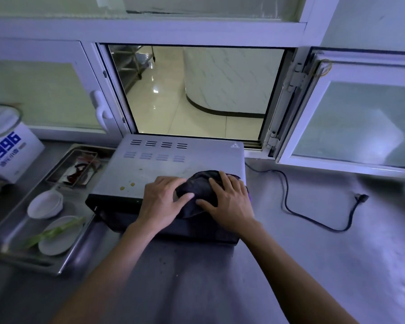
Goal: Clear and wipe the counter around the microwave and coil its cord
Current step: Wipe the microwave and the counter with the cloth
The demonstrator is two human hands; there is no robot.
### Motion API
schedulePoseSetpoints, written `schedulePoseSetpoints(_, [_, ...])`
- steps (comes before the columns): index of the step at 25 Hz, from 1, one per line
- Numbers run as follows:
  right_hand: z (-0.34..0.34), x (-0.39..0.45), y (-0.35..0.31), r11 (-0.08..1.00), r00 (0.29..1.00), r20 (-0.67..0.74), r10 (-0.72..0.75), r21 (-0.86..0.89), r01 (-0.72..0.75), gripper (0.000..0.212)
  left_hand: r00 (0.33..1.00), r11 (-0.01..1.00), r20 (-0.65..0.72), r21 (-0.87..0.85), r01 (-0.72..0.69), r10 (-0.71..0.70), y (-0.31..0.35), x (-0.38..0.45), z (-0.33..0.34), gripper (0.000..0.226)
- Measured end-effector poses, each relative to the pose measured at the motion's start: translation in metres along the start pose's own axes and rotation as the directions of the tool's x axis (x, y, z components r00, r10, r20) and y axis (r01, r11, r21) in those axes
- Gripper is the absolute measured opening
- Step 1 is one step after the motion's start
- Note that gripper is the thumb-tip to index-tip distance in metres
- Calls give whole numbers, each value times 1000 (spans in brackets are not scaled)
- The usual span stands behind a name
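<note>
A grey microwave [164,164] stands on the steel counter [313,265] under an open serving window. On its top, near the front right corner, lies a dark bunched cloth [198,185]. My left hand [161,202] and my right hand [229,202] both press flat on the cloth, fingers spread. A few yellowish spots [126,186] mark the microwave top to the left of my hands. The black power cord [288,197] trails loose over the counter to the right and ends in an unplugged plug [361,198].
A metal tray [63,260] at the left holds white bowls [45,204], a plate [61,235] with a green stalk, and a smaller tray [74,168] with red scraps. A white box [9,153] printed "1996" stands far left. An open window sash [351,113] juts over the counter at right.
</note>
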State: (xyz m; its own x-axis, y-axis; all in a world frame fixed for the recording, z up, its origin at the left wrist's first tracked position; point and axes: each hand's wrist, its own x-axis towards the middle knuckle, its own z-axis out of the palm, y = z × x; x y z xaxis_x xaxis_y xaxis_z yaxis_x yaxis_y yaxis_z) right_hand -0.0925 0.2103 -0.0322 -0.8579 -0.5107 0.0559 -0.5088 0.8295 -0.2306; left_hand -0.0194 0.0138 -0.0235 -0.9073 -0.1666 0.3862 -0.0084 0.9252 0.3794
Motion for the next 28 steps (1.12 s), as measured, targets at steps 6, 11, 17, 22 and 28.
schedulePoseSetpoints(6, [7, 11, -33, 998, 1000, 17, 24, -54, -23, 69, 999, 1000, -31, 16, 14, -13, -29, -3, -18, 18])
schedulePoseSetpoints(11, [15, 15, -57, 997, 996, 63, 58, -54, -54, 84, 1000, 1000, -2, -28, -5, 5, -64, 1, -30, 20])
schedulePoseSetpoints(17, [28, 39, -118, 987, 987, 78, 142, -80, -136, 81, 997, 994, -33, -90, -66, 64, -156, 0, -64, 21])
schedulePoseSetpoints(22, [44, 68, -189, 982, 980, 94, 176, -91, -168, 84, 999, 995, -17, -96, -30, 29, -239, -7, -92, 21])
schedulePoseSetpoints(28, [68, 97, -260, 984, 982, 84, 168, -67, -163, 87, 992, 987, 84, -136, -80, 92, -264, -21, -100, 23])
